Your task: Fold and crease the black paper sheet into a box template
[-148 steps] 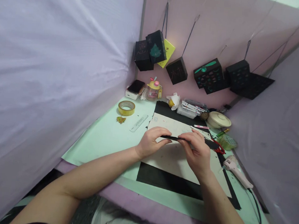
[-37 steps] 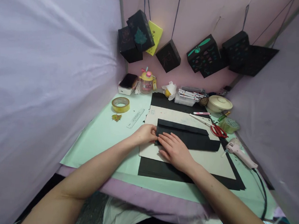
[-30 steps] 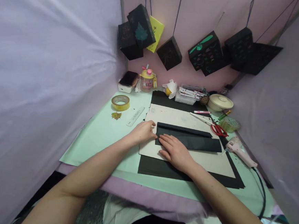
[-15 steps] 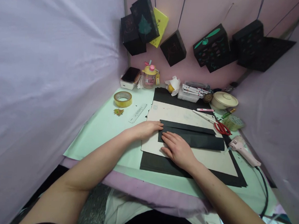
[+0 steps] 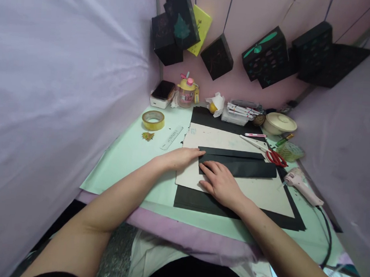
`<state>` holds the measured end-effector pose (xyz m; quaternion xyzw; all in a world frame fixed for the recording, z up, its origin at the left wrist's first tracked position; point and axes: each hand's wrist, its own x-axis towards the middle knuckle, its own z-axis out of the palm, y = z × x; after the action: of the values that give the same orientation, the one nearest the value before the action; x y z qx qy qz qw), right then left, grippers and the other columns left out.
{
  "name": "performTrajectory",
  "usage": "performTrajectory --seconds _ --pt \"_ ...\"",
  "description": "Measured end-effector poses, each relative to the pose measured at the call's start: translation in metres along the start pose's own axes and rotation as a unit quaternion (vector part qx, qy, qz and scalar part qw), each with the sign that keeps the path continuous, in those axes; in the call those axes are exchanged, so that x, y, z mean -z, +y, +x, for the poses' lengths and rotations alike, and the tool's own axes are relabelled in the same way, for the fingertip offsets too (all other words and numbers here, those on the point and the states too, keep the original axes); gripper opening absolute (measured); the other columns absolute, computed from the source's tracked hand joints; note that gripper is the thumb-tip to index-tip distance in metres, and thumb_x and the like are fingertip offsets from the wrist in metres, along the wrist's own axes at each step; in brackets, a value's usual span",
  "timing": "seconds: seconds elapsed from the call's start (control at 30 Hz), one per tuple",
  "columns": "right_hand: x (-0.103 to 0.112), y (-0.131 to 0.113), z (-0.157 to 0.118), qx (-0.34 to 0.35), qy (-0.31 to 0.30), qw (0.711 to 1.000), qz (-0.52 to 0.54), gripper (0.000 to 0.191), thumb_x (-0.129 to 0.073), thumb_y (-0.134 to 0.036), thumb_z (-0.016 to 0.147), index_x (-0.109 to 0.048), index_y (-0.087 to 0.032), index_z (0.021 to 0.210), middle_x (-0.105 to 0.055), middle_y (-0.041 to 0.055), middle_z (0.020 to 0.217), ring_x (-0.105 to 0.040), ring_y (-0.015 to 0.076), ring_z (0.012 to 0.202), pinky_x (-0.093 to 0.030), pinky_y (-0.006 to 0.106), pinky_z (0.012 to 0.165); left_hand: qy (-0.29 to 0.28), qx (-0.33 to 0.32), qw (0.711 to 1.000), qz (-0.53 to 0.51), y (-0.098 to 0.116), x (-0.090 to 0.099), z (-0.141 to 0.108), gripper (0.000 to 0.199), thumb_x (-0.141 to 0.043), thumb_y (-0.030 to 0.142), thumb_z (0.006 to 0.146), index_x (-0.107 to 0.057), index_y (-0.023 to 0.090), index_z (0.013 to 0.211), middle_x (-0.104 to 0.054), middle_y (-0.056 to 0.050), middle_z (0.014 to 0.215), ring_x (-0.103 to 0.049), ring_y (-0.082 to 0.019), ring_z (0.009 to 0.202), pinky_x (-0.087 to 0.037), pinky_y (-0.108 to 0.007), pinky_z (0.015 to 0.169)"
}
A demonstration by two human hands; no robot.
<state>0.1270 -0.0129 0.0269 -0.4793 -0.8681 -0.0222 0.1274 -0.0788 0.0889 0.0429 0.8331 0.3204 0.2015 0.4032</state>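
A folded sheet of black paper (image 5: 246, 168) lies lengthwise on a white board (image 5: 232, 187), its upper flap folded along the far edge. My left hand (image 5: 186, 156) rests at the paper's left end, fingertips on its upper left corner. Lying flat over the lower left part of the paper is my right hand (image 5: 220, 182), its fingers spread and touching the near edge. Larger black sheets (image 5: 204, 202) stick out from under the board at the front and back.
Red-handled scissors (image 5: 275, 157), a pink pen-like cutter (image 5: 255, 135) and a glue gun (image 5: 302, 188) lie on the right. A tape roll (image 5: 153, 121), leaf (image 5: 147, 136) and ruler (image 5: 172, 137) lie left. Black boxes (image 5: 217, 58) hang above the back.
The folded black paper has turned slightly, its right end shifting away from me, and its upper flap lies more evenly along it. Both hands stay nearly in place; the view has shifted a little.
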Motion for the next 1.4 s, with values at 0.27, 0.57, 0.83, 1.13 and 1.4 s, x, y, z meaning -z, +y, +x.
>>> performTrajectory --seconds 0.27,0.57,0.83,1.13,1.4 --pt "-0.004 0.001 -0.002 -0.005 0.001 1.0 -0.009 0.05 -0.048 -0.044 0.092 -0.05 -0.019 0.135 -0.053 0.0112 0.136 -0.045 0.0291 0.122 -0.04 0.045 0.103 0.005 0.005 1.0 -0.018 0.0 -0.001 0.0 0.044 -0.06 0.012 0.076 -0.067 0.027 0.117 -0.057 -0.004 0.135 -0.051 -0.023 0.127 -0.033 -0.031 0.107" --pt "-0.003 0.001 -0.001 -0.006 0.0 1.0 0.001 0.05 -0.048 -0.045 0.092 -0.051 -0.019 0.135 -0.054 0.0112 0.135 -0.047 0.0291 0.119 -0.041 0.046 0.101 -0.073 -0.06 0.99 0.101 -0.007 0.0 0.003 0.043 -0.05 0.008 0.083 -0.064 0.022 0.122 -0.048 -0.007 0.143 -0.04 -0.023 0.136 -0.03 -0.034 0.111" --pt "0.002 0.001 -0.005 0.008 -0.021 1.0 -0.002 0.056 -0.045 -0.047 0.093 -0.044 -0.017 0.14 -0.046 0.0125 0.144 -0.042 0.0287 0.13 -0.033 0.049 0.111 -0.101 -0.073 0.958 0.256 -0.001 -0.007 0.002 0.043 -0.044 0.01 0.09 -0.055 0.01 0.132 -0.041 -0.016 0.147 -0.035 -0.025 0.139 -0.027 -0.032 0.112" --pt "0.004 -0.003 -0.016 0.021 -0.082 0.996 -0.019 0.059 -0.039 -0.05 0.095 -0.038 -0.018 0.144 -0.034 0.0121 0.153 -0.029 0.027 0.142 -0.025 0.05 0.115 -0.088 -0.108 0.928 0.346 -0.004 -0.009 0.002 0.042 -0.041 0.016 0.094 -0.053 0.015 0.134 -0.044 -0.012 0.146 -0.04 -0.02 0.136 -0.032 -0.03 0.109" --pt "0.002 -0.007 -0.021 0.012 -0.097 0.995 -0.018 0.069 -0.038 -0.058 0.093 -0.03 -0.017 0.148 -0.026 0.0136 0.156 -0.021 0.028 0.145 -0.023 0.05 0.116 -0.072 -0.123 0.932 0.334 -0.014 -0.012 0.005 0.041 -0.041 0.017 0.094 -0.055 0.018 0.132 -0.046 -0.009 0.145 -0.041 -0.019 0.136 -0.033 -0.03 0.108"
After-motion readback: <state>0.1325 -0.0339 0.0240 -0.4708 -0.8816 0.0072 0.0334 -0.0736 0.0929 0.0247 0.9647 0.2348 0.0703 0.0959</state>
